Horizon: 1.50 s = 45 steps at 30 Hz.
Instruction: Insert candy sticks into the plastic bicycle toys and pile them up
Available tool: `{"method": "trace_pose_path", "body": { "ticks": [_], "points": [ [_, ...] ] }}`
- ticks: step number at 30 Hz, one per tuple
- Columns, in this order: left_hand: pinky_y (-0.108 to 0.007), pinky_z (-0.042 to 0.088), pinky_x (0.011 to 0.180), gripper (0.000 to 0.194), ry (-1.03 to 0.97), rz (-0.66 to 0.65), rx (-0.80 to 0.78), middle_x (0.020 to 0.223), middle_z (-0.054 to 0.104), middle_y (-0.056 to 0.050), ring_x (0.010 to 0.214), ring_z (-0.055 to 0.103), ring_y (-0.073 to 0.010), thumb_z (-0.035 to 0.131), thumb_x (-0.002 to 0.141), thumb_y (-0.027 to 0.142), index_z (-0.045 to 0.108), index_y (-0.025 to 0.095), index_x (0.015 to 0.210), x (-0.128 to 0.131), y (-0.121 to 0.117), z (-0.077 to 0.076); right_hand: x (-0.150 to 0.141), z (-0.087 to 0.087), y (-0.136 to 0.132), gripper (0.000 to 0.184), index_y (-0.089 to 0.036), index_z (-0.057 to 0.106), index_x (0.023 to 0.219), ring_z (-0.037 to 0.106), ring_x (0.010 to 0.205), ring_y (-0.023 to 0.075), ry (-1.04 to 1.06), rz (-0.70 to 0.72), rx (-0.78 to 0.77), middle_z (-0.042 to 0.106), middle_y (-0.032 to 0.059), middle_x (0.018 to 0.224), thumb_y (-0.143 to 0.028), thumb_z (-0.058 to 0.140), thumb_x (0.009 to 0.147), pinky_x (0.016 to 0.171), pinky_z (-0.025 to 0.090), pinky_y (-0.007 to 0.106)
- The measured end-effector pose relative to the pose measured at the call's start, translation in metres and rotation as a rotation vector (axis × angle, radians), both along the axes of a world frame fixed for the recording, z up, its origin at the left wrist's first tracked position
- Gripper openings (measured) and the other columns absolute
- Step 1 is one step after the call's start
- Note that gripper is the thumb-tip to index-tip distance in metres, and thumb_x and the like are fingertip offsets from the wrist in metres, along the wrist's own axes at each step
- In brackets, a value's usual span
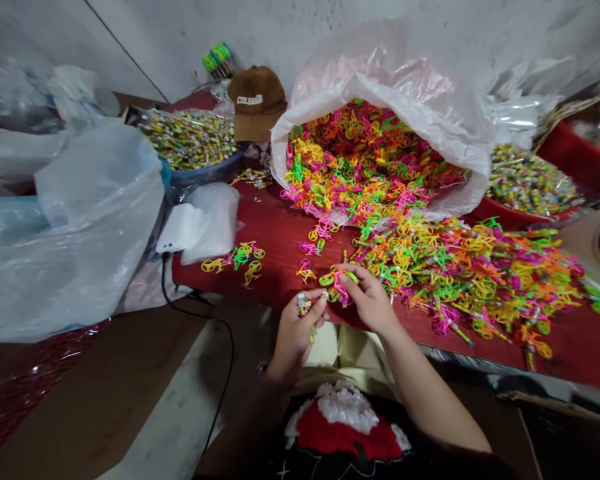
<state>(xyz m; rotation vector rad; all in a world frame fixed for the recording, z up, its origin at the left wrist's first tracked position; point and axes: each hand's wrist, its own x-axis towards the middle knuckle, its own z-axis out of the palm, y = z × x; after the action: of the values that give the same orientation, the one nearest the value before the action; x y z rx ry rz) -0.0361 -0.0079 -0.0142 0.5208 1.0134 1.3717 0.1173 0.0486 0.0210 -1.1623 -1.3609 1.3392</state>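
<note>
My left hand (299,328) is closed around a small wrapped candy stick (304,305) just in front of the red table's edge. My right hand (367,299) pinches a pink plastic toy bicycle (341,288) beside a yellow-green one, right next to the left hand. A big pile of neon plastic bicycles (460,267) spreads over the red table (275,233) to the right. More bicycles fill an open clear plastic bag (365,160) behind my hands.
A few loose bicycles (240,257) lie to the left. A white power bank (177,230) with a black cable, a brown cap (257,101), a blue basin of wrapped candies (193,140), a red tray of candies (527,180) and large crumpled plastic bags (70,220) surround the table.
</note>
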Motion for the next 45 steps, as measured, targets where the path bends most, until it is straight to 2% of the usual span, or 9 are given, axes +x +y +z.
{"method": "trace_pose_path", "body": {
  "ticks": [8, 16, 21, 26, 29, 33, 37, 42, 45],
  "points": [
    [-0.022, 0.043, 0.054, 0.043, 0.169, 0.032, 0.015, 0.072, 0.069, 0.002, 0.054, 0.059, -0.0099, 0.093, 0.07, 0.04, 0.068, 0.016, 0.094, 0.005, 0.01, -0.01, 0.003, -0.013, -0.002, 0.043, -0.027, 0.069, 0.116, 0.057, 0.057, 0.0114, 0.148, 0.054, -0.135, 0.07, 0.002, 0.105, -0.058, 0.078, 0.088, 0.049, 0.054, 0.028],
    [-0.024, 0.051, 0.06, 0.031, 0.365, 0.135, 0.03, 0.079, 0.076, -0.002, 0.061, 0.066, -0.0142, 0.088, 0.071, 0.026, 0.074, 0.016, 0.097, 0.005, 0.009, -0.021, 0.009, -0.023, -0.007, 0.034, -0.025, 0.071, 0.103, 0.061, 0.055, 0.0138, 0.029, 0.012, -0.095, 0.066, 0.0008, 0.086, -0.054, 0.081, 0.087, 0.047, 0.049, 0.028],
    [-0.027, 0.055, 0.068, 0.031, 0.432, 0.151, 0.037, 0.081, 0.077, -0.005, 0.071, 0.07, -0.0185, 0.09, 0.071, 0.029, 0.074, 0.017, 0.095, 0.007, 0.009, -0.022, 0.01, -0.021, -0.011, 0.043, -0.023, 0.065, 0.094, 0.047, 0.049, 0.0073, 0.326, -0.022, -0.238, 0.059, -0.0059, 0.074, -0.051, 0.092, 0.075, 0.044, 0.038, 0.022],
    [-0.028, 0.056, 0.08, 0.023, 0.521, 0.22, 0.085, 0.094, 0.078, -0.006, 0.084, 0.072, -0.0191, 0.084, 0.079, 0.026, 0.074, 0.018, 0.099, 0.014, 0.006, -0.021, -0.001, -0.021, -0.026, 0.063, -0.028, 0.061, 0.115, 0.05, 0.058, 0.007, 0.498, -0.096, -0.391, 0.06, -0.0062, 0.085, -0.042, 0.099, 0.067, 0.052, 0.044, 0.02],
    [-0.027, 0.056, 0.081, 0.025, 0.487, 0.28, 0.065, 0.095, 0.078, -0.006, 0.087, 0.072, -0.0191, 0.082, 0.073, 0.019, 0.074, 0.018, 0.097, 0.013, 0.006, -0.018, -0.003, -0.018, -0.034, 0.07, -0.03, 0.059, 0.119, 0.061, 0.074, 0.0115, 0.413, -0.116, -0.298, 0.063, -0.0028, 0.1, -0.037, 0.101, 0.063, 0.062, 0.053, 0.023],
    [-0.025, 0.053, 0.072, 0.033, 0.297, 0.178, 0.022, 0.09, 0.076, -0.003, 0.078, 0.069, -0.0165, 0.08, 0.061, 0.013, 0.074, 0.017, 0.093, 0.01, 0.005, -0.014, 0.006, -0.011, -0.035, 0.068, -0.03, 0.06, 0.116, 0.067, 0.09, 0.0178, 0.246, -0.007, -0.127, 0.065, -0.0007, 0.102, -0.029, 0.101, 0.062, 0.079, 0.059, 0.031],
    [-0.023, 0.051, 0.067, 0.033, 0.17, 0.14, 0.013, 0.085, 0.074, -0.001, 0.069, 0.064, -0.012, 0.085, 0.066, 0.02, 0.073, 0.017, 0.096, 0.01, 0.001, -0.009, 0.018, -0.007, -0.029, 0.069, -0.03, 0.061, 0.117, 0.069, 0.081, 0.0154, 0.347, 0.064, -0.225, 0.067, -0.0017, 0.104, -0.027, 0.102, 0.061, 0.073, 0.061, 0.03],
    [-0.025, 0.055, 0.081, 0.029, 0.358, 0.305, 0.073, 0.093, 0.076, -0.004, 0.087, 0.07, -0.0167, 0.09, 0.072, 0.025, 0.074, 0.018, 0.096, 0.012, 0.002, -0.004, 0.026, -0.008, -0.032, 0.067, -0.026, 0.065, 0.121, 0.066, 0.067, 0.0111, 0.361, 0.069, -0.391, 0.07, -0.0036, 0.088, -0.028, 0.101, 0.065, 0.058, 0.053, 0.022],
    [-0.026, 0.056, 0.081, 0.029, 0.384, 0.303, 0.069, 0.092, 0.077, -0.005, 0.087, 0.071, -0.0182, 0.09, 0.072, 0.026, 0.074, 0.018, 0.095, 0.014, 0.003, -0.007, 0.031, -0.01, -0.035, 0.062, -0.023, 0.064, 0.122, 0.061, 0.055, 0.0093, 0.343, 0.129, -0.467, 0.073, -0.003, 0.077, -0.034, 0.098, 0.071, 0.051, 0.044, 0.02]
  ]
}}
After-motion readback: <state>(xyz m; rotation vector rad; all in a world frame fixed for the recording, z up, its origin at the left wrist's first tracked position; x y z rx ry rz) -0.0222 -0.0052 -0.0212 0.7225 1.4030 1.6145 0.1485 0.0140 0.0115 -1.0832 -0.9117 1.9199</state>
